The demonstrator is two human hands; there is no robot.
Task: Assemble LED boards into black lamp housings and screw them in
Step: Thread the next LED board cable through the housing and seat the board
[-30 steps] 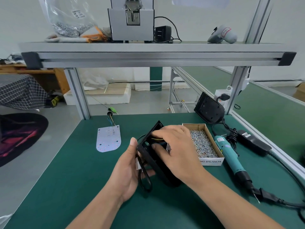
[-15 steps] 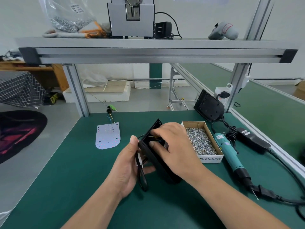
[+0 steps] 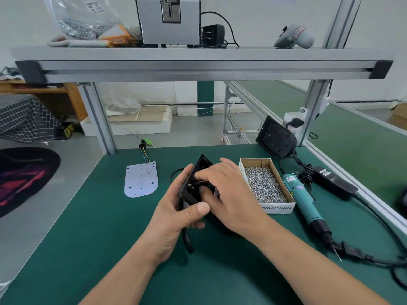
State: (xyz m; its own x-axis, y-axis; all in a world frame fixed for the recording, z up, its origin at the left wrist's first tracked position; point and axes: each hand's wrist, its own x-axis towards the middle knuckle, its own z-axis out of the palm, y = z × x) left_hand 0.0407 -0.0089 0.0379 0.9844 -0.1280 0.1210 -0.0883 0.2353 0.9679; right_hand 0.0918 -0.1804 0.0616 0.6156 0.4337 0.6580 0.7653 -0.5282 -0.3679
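Black housing (image 3: 201, 165) tilted on edge, mid-table; white LED board (image 3: 141, 180) flat, leftward.

Above the green worktop (image 3: 88, 216) we see a shelf (image 3: 198, 55) carrying a plastic bag (image 3: 81, 16), a grey metal box (image 3: 168, 20), a black plug adapter (image 3: 213, 34) and a grey handheld device (image 3: 295, 37). On the floor beyond we find a dark rug (image 3: 24, 177) and a white foam block (image 3: 136, 122).

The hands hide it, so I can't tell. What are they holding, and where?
The left hand grips the black lamp housing by its near edge, thumb over it. The right hand reaches inside; whether it pinches anything cannot be told.
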